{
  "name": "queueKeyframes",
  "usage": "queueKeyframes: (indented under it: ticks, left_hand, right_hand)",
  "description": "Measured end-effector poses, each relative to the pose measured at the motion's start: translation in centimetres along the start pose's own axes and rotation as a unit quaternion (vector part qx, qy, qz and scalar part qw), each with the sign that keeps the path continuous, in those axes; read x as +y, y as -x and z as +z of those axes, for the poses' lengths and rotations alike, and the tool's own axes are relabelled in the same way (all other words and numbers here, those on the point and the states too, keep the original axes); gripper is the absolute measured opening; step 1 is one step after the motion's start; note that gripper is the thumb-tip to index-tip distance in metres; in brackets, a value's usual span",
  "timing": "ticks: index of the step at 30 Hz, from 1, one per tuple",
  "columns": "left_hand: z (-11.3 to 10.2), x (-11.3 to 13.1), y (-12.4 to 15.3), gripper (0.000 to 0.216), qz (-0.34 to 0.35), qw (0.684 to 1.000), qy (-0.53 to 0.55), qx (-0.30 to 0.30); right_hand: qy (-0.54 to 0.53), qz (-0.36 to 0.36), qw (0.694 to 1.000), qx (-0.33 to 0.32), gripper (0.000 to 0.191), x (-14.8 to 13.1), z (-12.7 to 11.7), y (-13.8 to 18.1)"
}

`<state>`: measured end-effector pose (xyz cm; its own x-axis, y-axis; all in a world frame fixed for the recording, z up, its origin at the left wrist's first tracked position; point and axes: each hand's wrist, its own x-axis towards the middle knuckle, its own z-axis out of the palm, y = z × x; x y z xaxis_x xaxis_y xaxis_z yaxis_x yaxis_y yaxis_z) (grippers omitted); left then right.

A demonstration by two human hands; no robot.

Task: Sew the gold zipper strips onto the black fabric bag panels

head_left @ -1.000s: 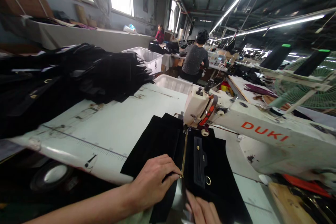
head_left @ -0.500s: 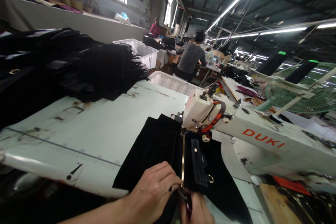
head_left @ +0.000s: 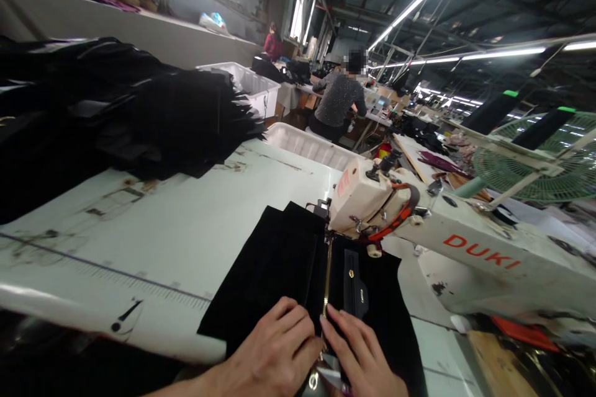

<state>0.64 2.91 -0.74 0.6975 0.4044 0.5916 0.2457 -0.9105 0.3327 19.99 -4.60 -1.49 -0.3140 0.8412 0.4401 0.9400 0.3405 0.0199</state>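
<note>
A black fabric panel (head_left: 270,260) lies on the sewing machine bed, with a gold-toothed zipper (head_left: 328,273) running down it from under the machine's needle area. My left hand (head_left: 279,344) presses the panel beside the zipper's near end, fingers curled and closed on the fabric edge. Across from it, my right hand (head_left: 358,350) rests its extended fingertips on the zipper's right side. From beneath that palm stick out the metal blades of scissors (head_left: 329,374); their handle is mostly hidden. A small zipped pocket piece (head_left: 354,285) lies on the panel to the right.
The white sewing machine (head_left: 367,205) stands over the panel. A large pile of black fabric pieces (head_left: 153,111) covers the table's left. White bins (head_left: 302,142) sit beyond the table edge. A co-worker (head_left: 338,96) sits ahead, and a green fan (head_left: 554,161) stands right.
My right hand has come up from the zipper's lower end and laid its fingers along the zipper. My left hand has shifted slightly. The scissors' blades now show more brightly below.
</note>
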Motion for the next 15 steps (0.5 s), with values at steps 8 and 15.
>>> queueKeyframes:
  ticks: [8, 15]
  left_hand:
    - [-2.0, -0.5, 0.2, 0.059, -0.164, 0.973, 0.147, -0.062]
    - [-2.6, 0.0, 0.1, 0.055, -0.097, 0.990, 0.086, -0.048]
  right_hand:
    - [-0.046, -0.021, 0.999, -0.001, 0.041, 0.1, 0.8, 0.8]
    - [-0.049, -0.023, 0.998, 0.016, 0.043, -0.2, 0.1, 0.0]
